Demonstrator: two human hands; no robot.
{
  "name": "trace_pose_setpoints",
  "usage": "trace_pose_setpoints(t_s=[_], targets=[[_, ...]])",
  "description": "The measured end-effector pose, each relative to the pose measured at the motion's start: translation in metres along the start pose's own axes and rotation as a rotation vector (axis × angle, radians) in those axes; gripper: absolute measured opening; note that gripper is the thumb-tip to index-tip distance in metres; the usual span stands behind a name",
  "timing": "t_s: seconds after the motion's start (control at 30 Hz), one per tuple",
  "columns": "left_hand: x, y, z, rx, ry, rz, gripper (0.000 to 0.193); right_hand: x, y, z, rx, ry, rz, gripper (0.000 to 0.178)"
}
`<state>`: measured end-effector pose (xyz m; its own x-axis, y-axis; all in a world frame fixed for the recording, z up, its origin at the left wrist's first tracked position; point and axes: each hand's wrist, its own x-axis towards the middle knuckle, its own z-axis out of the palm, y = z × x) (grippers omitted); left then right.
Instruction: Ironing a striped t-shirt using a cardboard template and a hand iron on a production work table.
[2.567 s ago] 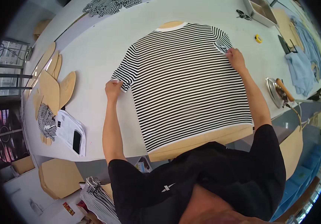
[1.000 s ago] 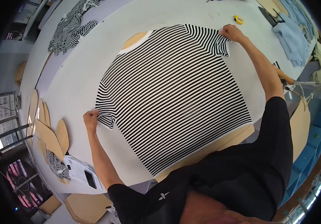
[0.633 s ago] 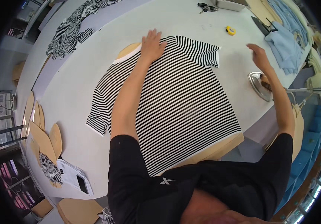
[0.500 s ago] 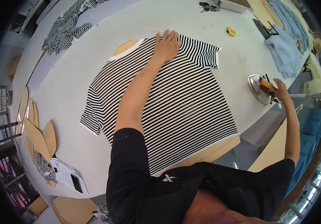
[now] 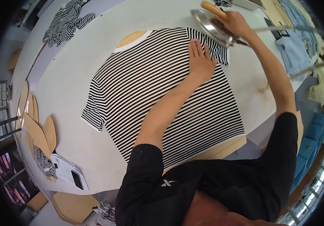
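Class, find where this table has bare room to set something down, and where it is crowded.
Bare table: between shirt and boards, and between shirt and striped pile. Crowded: around the right sleeve, with left hand, right hand and iron.

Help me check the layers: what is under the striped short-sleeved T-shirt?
A flat tan board shows at the neck and bottom of the striped T-shirt, which hides its middle; anything else beneath cannot be seen.
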<state>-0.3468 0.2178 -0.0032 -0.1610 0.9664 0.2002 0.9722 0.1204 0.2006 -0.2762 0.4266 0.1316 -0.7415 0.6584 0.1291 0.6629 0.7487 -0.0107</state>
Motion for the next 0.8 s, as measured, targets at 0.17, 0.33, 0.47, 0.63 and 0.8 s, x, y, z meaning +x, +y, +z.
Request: trace_pose_setpoints(t_s=[0.17, 0.33, 0.47, 0.63, 0.8], targets=[[-0.02, -0.005, 0.013, -0.058, 0.197, -0.145, 0.071, 0.07, -0.098, 0.045, 0.085, -0.027, -0.132, 0.048], [-0.097, -0.161, -0.087, -0.551, 0.263, 0.037, 0.019, 0.069, -0.175, 0.055, 0.191, -0.041, -0.266, 0.04], [-0.255, -0.349, -0.147, 0.11, 0.284, -1.016, 0.053, 0.076, -0.269, 0.051, 0.182, -0.024, -0.361, 0.037], [-0.317, -0.373, -0.182, -0.283, -0.073, -1.087, 0.029, 0.073, -0.367, 0.05, 0.186, -0.108, -0.412, 0.037], [-0.328, -0.368, -0.173, -0.226, 0.132, -1.069, 0.026, 0.031, -0.433, 0.034, 0.151, -0.204, -0.499, 0.036]])
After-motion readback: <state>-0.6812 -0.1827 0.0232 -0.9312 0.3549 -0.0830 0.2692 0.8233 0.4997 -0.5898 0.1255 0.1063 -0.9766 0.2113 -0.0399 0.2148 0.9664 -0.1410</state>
